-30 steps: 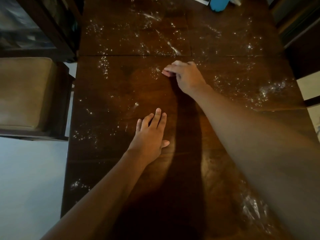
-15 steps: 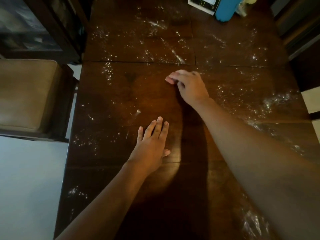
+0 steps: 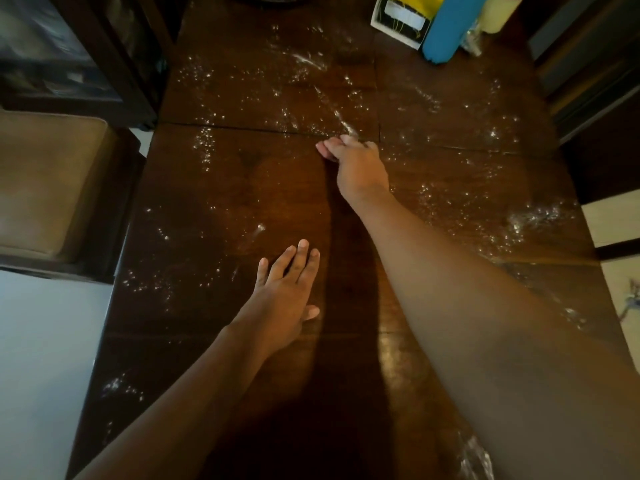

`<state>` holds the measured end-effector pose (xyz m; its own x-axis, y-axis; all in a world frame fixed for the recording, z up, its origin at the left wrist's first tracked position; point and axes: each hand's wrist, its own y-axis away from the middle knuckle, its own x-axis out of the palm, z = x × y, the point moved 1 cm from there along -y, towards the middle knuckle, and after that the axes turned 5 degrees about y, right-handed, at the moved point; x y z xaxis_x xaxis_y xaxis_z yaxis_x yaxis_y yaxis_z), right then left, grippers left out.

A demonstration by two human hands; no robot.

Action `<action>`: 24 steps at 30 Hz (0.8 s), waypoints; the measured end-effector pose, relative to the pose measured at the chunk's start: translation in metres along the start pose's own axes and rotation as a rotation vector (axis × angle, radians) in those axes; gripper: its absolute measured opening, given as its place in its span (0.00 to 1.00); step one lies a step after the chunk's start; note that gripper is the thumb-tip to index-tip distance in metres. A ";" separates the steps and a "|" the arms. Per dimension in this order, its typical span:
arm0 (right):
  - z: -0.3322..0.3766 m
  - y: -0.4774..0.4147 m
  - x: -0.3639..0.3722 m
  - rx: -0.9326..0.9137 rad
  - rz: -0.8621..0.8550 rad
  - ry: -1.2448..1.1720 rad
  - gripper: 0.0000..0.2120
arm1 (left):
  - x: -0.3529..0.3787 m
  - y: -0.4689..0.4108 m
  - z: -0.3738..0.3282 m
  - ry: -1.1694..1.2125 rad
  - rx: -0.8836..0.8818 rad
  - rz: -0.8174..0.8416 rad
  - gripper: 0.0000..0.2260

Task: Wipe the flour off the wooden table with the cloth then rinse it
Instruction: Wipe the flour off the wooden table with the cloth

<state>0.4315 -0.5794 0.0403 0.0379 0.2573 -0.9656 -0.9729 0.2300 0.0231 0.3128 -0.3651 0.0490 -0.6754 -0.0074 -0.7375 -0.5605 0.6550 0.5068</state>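
The dark wooden table (image 3: 214,188) is speckled with white flour (image 3: 311,64) across its far half and along its right side (image 3: 530,220). My right hand (image 3: 360,164) reaches out to the table's middle seam, palm down, fingers bent toward the left and against the wood. No cloth shows; what lies under that palm is hidden. My left hand (image 3: 284,299) lies flat on the wood nearer to me, fingers straight and together, holding nothing. A darker band runs on the wood from my right hand toward me.
A blue cylinder (image 3: 450,26), a white and yellow box (image 3: 401,19) and a pale container (image 3: 498,12) stand at the far right end. A cushioned chair (image 3: 45,181) sits at the left edge, dark furniture on the right. Pale floor lies at the lower left.
My right hand has slid farther away, up to the seam, and its fingers have bent more. My left hand stays flat in place. The view has tilted up, showing more of the far end.
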 end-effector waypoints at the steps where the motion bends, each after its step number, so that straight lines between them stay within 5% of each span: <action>1: 0.002 -0.001 0.001 0.034 -0.009 -0.005 0.23 | 0.000 0.000 0.000 0.002 -0.005 -0.002 0.39; 10: -0.039 0.070 -0.005 -0.327 0.115 -0.024 0.26 | -0.005 0.003 -0.005 -0.009 -0.028 0.001 0.40; 17: -0.047 0.034 0.000 0.096 -0.077 -0.166 0.21 | 0.001 0.000 -0.003 -0.008 -0.036 -0.019 0.40; 21: -0.017 0.080 0.013 -0.252 0.043 -0.148 0.22 | 0.000 0.000 -0.005 0.001 -0.034 -0.025 0.41; 24: -0.034 0.108 0.006 -0.294 -0.016 -0.129 0.21 | -0.002 0.001 -0.005 0.014 -0.031 -0.006 0.41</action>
<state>0.3191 -0.5850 0.0286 0.0644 0.3774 -0.9238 -0.9954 -0.0415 -0.0863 0.3111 -0.3685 0.0535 -0.6783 -0.0221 -0.7344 -0.5794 0.6309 0.5161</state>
